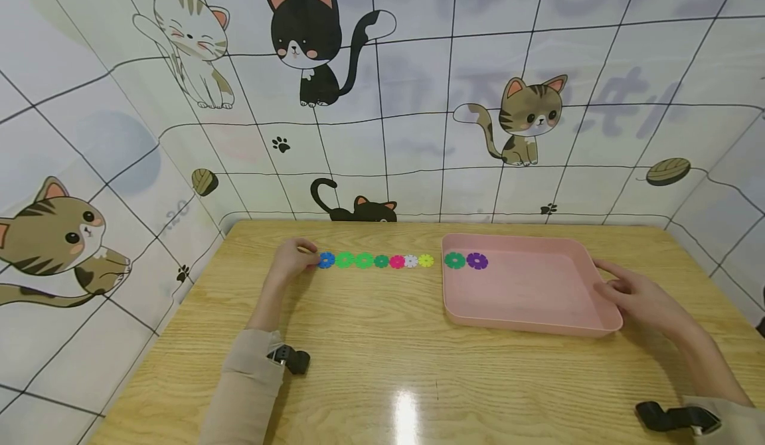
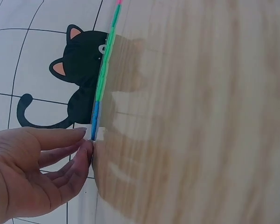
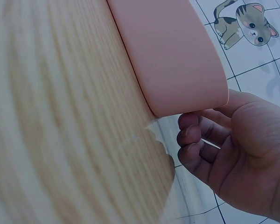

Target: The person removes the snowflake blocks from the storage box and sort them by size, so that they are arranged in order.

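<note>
At the left end of a row of flower-shaped discs, my left hand (image 1: 294, 258) pinches at the edge of the blue disc (image 1: 325, 260). Its fingertips meet that disc's end in the left wrist view. Rightward from there lie two light green discs (image 1: 363, 260), a dark green disc (image 1: 381, 261), a pink disc (image 1: 397, 262), a white disc (image 1: 410, 261) and a yellow disc (image 1: 425, 260). A dark green disc (image 1: 455, 260) and a purple disc (image 1: 477, 261) are inside the pink tray (image 1: 532, 328). My right hand (image 1: 645, 299) grips that tray's right rim, thumb over the edge.
The wooden table (image 1: 358, 358) runs back to a wall cloth (image 1: 418, 119) printed with cats and grid lines. The tray stands on the table's right half, its left wall beside the yellow disc. Black wrist straps (image 1: 293, 358) sit on both forearms.
</note>
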`<state>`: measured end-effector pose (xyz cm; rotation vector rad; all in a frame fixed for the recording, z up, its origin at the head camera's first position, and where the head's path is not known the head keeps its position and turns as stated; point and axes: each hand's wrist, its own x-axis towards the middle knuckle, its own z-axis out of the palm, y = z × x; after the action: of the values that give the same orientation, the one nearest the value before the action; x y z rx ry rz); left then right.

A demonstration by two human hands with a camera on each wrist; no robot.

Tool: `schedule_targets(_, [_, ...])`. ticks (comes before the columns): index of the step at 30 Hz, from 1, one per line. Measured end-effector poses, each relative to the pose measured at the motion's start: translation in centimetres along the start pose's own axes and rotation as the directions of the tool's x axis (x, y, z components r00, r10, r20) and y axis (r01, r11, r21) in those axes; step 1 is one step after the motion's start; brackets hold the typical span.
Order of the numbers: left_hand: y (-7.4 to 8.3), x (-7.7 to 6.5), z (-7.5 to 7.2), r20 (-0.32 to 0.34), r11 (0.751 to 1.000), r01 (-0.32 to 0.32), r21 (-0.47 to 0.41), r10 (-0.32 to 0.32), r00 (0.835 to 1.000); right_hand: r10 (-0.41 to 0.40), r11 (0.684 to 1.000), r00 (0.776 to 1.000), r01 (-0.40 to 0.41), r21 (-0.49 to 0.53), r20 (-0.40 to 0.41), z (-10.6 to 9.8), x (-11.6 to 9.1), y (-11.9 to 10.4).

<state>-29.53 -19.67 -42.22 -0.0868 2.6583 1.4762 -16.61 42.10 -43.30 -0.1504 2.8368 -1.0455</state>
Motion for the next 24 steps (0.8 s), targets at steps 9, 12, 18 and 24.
schedule_targets(9, [0.3, -0.3, -0.2, -0.01, 0.997, -0.059, 0.058, 0.06, 0.998, -0.013, 1.0, 1.0, 0.013, 0.015, 0.0, 0.0, 0.0, 0.0])
schedule_targets(12, [0.8, -0.5, 0.2, -0.019, 0.989, -0.123, 0.08, 0.125, 0.992, -0.016, 0.999, 1.0, 0.016, 0.034, -0.004, 0.0, 0.0, 0.0])
schedule_targets(18, [2.5, -1.0, 1.7, 0.01, 0.975, -0.203, 0.091, 0.203, 0.979, -0.023, 0.999, 1.0, 0.024, 0.047, -0.005, 0.0, -0.1, 0.0])
schedule_targets(24, [4.2, -1.5, 4.1, 0.075, 0.964, -0.267, 0.024, 0.264, 0.962, -0.018, 0.999, 1.0, 0.018, 0.036, 0.004, 0.0, -0.1, 0.0])
